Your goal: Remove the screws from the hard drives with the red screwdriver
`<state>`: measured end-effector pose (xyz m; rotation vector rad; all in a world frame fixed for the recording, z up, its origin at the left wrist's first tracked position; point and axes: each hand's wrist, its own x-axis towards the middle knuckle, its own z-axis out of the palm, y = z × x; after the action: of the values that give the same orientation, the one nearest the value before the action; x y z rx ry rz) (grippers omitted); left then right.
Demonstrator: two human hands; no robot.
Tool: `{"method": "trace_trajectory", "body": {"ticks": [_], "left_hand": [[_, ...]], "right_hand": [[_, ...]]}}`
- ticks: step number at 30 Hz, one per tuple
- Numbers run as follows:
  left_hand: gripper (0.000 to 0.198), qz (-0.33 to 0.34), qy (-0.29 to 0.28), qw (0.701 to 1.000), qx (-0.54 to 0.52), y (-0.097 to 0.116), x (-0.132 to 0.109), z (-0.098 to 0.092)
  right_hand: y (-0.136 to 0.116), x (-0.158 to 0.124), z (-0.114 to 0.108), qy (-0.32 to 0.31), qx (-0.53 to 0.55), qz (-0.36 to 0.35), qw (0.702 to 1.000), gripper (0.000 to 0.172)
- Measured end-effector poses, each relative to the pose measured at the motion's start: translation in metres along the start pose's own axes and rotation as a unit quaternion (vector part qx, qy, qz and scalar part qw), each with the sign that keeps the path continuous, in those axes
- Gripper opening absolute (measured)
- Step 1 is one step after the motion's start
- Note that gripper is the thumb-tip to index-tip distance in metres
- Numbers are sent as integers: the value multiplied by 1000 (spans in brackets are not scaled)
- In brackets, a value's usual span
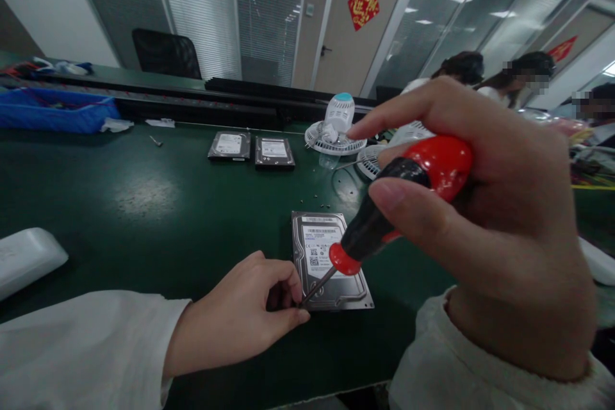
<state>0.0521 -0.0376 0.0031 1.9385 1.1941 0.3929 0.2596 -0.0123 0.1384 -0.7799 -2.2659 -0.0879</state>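
A silver hard drive [331, 282] lies label-up on the green table [144, 205] in front of me. My right hand [485, 205] is wrapped round a red and black screwdriver [384, 218], raised close to the camera, its thin shaft slanting down to the drive's near left corner. My left hand [245, 314] rests on the table at that corner, fingers curled and pinched round the screwdriver's tip; whether they hold a screw is hidden.
Two more hard drives [229, 145] [274, 152] lie further back. A white small fan [336, 128] with loose grille parts stands behind them, tiny screws scattered nearby. A blue bin [52, 110] sits far left, a white object [26, 259] near left. Other people sit at right.
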Motion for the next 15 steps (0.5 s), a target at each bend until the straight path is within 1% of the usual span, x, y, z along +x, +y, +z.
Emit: {"method": "trace_trajectory", "body": {"ticks": [6, 10, 12, 15], "left_hand": [[19, -3, 0, 1000, -1, 1, 1, -1], [18, 0, 0, 1000, 2, 1, 1, -1], [17, 3, 1, 1000, 2, 1, 1, -1], [18, 4, 2, 1000, 1, 1, 1, -1]], "right_hand": [[-1, -2, 0, 13, -29, 15, 999, 34], [-1, -4, -2, 1, -5, 22, 1000, 25], [-3, -5, -3, -7, 25, 27, 999, 27], [-3, -3, -2, 7, 3, -1, 1000, 24]]}}
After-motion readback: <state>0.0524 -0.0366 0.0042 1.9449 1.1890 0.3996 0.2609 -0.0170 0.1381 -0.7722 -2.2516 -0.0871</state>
